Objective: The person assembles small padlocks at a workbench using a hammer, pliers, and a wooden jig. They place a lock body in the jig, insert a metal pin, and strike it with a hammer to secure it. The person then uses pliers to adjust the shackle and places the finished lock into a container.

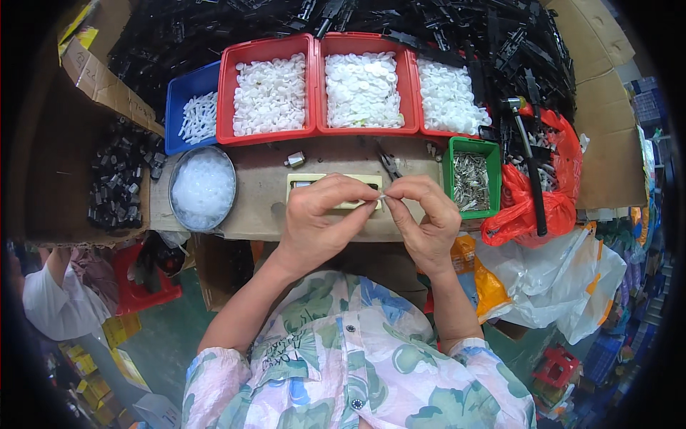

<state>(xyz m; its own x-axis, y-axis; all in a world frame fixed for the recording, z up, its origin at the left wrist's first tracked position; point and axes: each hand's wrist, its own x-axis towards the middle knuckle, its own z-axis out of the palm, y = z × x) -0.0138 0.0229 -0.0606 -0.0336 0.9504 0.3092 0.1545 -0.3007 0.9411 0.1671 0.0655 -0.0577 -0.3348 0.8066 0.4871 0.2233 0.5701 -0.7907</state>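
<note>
My left hand [319,223] and my right hand [427,222] meet over the front of the workbench, their fingertips pinched together. Between them is a tiny pale, thin piece [382,197], mostly covered by the fingers; its exact kind is too small to tell. Just behind the hands lies a cream-coloured rectangular holder [294,178], partly hidden by my left fingers. A small silver cylinder with a white end [294,159] sits behind the holder. Pliers [390,165] lie on the bench, close beyond my right fingertips.
Three red bins [316,129] of white plastic parts line the back, beside a blue bin [171,118]. A round dish [203,189] stands left; a green bin [496,208] of metal pins stands right. A hammer [532,168] lies on a red bag [511,204]. Black parts [271,21] pile behind.
</note>
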